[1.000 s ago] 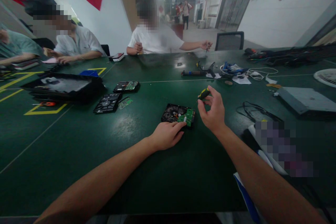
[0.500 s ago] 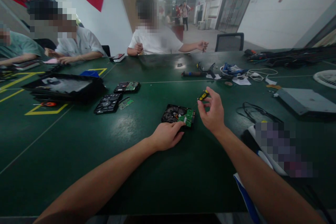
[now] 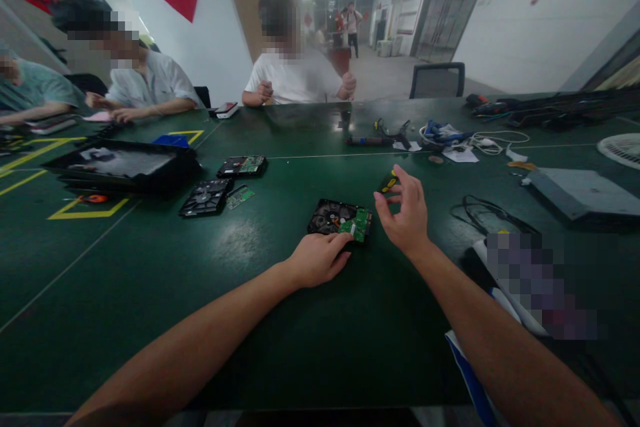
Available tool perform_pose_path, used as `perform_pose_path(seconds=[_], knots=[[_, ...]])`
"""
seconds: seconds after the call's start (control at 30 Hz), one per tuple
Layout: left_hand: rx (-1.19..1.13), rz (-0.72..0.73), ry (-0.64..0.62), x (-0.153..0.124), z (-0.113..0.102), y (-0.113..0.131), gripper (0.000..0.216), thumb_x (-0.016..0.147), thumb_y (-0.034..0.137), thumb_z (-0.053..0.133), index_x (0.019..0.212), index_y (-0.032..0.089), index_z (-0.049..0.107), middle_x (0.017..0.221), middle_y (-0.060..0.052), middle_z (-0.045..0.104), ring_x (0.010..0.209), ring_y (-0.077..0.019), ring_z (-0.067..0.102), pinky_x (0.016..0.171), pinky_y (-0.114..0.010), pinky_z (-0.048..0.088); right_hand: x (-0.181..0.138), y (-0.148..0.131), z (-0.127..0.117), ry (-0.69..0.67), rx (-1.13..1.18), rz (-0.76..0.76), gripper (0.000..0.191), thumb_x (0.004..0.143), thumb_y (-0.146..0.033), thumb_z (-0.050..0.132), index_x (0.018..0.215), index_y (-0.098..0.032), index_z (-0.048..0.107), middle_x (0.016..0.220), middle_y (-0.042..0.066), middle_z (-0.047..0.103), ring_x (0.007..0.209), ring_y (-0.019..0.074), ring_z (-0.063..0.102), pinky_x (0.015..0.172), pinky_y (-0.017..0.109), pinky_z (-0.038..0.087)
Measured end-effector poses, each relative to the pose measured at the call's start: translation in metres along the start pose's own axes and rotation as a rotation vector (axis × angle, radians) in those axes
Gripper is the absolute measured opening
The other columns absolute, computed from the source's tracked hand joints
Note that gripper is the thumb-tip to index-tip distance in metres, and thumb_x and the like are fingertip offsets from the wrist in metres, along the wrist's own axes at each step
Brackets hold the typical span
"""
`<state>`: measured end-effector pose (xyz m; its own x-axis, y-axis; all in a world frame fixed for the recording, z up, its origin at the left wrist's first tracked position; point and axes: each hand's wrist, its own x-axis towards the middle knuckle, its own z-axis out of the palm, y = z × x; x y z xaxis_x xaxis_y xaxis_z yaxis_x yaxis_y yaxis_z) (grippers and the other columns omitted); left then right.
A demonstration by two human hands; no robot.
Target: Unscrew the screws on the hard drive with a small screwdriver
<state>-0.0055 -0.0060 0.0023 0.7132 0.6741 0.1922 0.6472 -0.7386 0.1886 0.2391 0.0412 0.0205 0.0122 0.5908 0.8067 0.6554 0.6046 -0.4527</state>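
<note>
A hard drive [image 3: 327, 217] with a green circuit board lies flat on the table in front of me. My left hand [image 3: 320, 259] grips its near edge, the thumb by the board and the other fingers mostly hidden. Just right of the drive, my right hand [image 3: 404, 213] is raised, pinching a black-and-yellow screwdriver [image 3: 387, 182] between thumb and fingers. Its thin shaft points down towards the drive's right side; whether the tip touches the board I cannot tell. Left of these lie another hard drive [image 3: 206, 197], a loose green circuit board [image 3: 241, 197] and a further hard drive [image 3: 243, 165].
A black tray [image 3: 125, 180] stands at the left, an orange screwdriver [image 3: 95, 199] before it. To the right are a grey metal box [image 3: 590, 193], black cables [image 3: 493, 207] and a white fan [image 3: 620, 150]. An electric screwdriver [image 3: 370, 141] lies further back. Co-workers sit across the table.
The screwdriver has turned slightly in my right hand's fingers, and the thumb has shifted a little. My left hand and the hard drive stay put. The co-worker opposite has drawn one hand inward.
</note>
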Motion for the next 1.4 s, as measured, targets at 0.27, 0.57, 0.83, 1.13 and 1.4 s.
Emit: perform_pose_path(seconds=[0.27,0.57,0.83,1.13,1.4], knots=[[0.007,-0.011,-0.006,-0.0004,-0.0001,0.0002,0.037,0.106,0.036,0.050,0.139,0.019,0.051,0.110,-0.009,0.076,0.091,-0.0249,0.076,0.080,-0.038,0.060,-0.0005,0.0003,0.0005,0.001,0.019,0.019,0.068,0.095,-0.028,0.067,0.158,-0.034,0.040,0.138,0.012,0.055,0.093,0.0217,0.071,0.071,0.039,0.070],[-0.023,-0.013,-0.015,0.0003,-0.0039,0.0012,0.037,0.107,0.037,0.047,0.140,0.019,0.048,0.107,-0.008,0.076,0.088,-0.0250,0.075,0.077,-0.038,0.059,-0.0024,0.0035,0.0030,0.019,0.041,0.034,0.068,0.095,-0.030,0.068,0.157,-0.033,0.039,0.141,0.012,0.054,0.094,0.0219,0.072,0.069,0.038,0.070],[-0.003,-0.018,-0.007,-0.0004,-0.0021,0.0014,0.044,0.108,0.037,0.046,0.146,0.016,0.046,0.109,-0.009,0.077,0.087,-0.0257,0.075,0.076,-0.039,0.059,-0.0014,0.0006,0.0014,0.027,-0.004,-0.003,0.068,0.095,-0.026,0.065,0.158,-0.032,0.039,0.138,0.013,0.055,0.093,0.0217,0.070,0.066,0.036,0.069],[0.011,0.018,0.010,-0.0005,0.0021,-0.0016,0.044,0.108,0.036,0.047,0.147,0.016,0.049,0.114,-0.010,0.076,0.093,-0.0263,0.076,0.081,-0.040,0.061,-0.0018,0.0038,0.0022,0.014,0.015,0.015,0.067,0.097,-0.029,0.065,0.158,-0.031,0.038,0.143,0.013,0.054,0.096,0.0222,0.072,0.069,0.037,0.070],[0.015,0.013,0.016,-0.0006,0.0025,-0.0012,0.044,0.107,0.036,0.048,0.146,0.016,0.051,0.116,-0.010,0.076,0.095,-0.0265,0.076,0.081,-0.040,0.061,-0.0011,-0.0002,0.0019,0.019,-0.016,-0.018,0.071,0.097,-0.024,0.063,0.161,-0.032,0.034,0.143,0.014,0.053,0.101,0.0237,0.070,0.069,0.037,0.070]])
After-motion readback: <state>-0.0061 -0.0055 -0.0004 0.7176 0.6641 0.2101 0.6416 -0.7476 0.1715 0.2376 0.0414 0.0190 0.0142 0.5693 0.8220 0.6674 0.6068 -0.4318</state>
